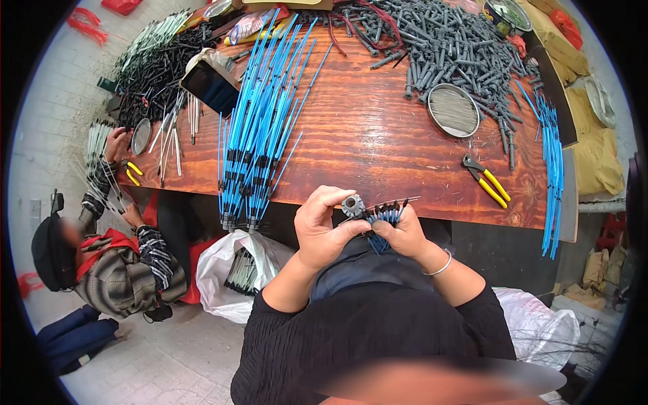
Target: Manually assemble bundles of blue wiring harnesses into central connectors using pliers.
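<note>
grey round hollow fitting is pinched by the left hand, blue black-tipped rods are clamped by the right hand, beside the red-brown wooden table.

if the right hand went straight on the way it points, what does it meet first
Past the blue rods it holds, the right hand would probably meet the grey piece in the left hand, up and to its left; depth is hard to judge here.
</note>
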`<state>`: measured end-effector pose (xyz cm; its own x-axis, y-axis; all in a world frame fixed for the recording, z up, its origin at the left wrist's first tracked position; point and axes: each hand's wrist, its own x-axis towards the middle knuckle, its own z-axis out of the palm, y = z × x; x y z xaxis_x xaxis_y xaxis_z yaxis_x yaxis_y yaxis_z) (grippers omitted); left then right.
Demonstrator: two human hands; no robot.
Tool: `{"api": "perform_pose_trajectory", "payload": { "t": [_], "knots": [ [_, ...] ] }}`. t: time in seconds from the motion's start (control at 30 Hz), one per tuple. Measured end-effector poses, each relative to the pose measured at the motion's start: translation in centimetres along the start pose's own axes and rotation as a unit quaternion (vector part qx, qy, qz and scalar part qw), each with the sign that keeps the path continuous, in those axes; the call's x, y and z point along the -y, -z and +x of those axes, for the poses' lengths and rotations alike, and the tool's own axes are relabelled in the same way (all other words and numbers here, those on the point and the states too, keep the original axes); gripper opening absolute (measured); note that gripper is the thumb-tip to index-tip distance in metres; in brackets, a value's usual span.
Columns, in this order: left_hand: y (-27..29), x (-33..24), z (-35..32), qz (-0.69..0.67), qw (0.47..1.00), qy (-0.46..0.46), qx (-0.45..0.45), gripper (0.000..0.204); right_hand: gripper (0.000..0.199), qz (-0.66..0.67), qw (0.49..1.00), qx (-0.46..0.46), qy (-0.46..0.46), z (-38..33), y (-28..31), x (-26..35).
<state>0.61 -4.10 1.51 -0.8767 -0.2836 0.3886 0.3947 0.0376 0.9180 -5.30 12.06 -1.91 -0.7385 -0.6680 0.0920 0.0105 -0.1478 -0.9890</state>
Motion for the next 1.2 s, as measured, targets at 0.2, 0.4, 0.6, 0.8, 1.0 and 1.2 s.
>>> {"api": "perform_pose_trajectory", "payload": {
  "t": [0.2,0.4,0.6,0.8,1.0,1.2],
  "knots": [
    [-0.2,-0.5,0.0,0.019,1.0,-0.012,0.012,0.042,0.026,0.006,1.0,0.009,-0.006,0.1,-0.3,0.3],
    [-0.1,-1.0,0.1,0.027,1.0,0.012,0.003,0.038,0.028,-0.018,1.0,-0.014,-0.007,0.3,-0.9,0.7],
    [0.1,-1.1,0.5,0.009,1.0,0.019,0.023,0.036,0.036,-0.093,0.991,-0.069,0.071,0.4,-1.2,0.6],
    [-0.2,-0.9,1.1,-0.032,0.998,0.041,0.04,0.036,0.042,-0.074,0.993,-0.061,0.066,0.9,-0.8,0.9],
    [-0.3,-0.6,1.5,0.002,0.997,-0.027,0.066,0.04,0.044,-0.105,0.991,-0.043,0.069,0.7,-0.4,1.2],
    [0.7,-0.1,2.6,-0.072,0.986,-0.008,0.15,0.04,0.045,-0.108,0.99,-0.024,0.083,0.3,0.0,0.7]
  ]
}}
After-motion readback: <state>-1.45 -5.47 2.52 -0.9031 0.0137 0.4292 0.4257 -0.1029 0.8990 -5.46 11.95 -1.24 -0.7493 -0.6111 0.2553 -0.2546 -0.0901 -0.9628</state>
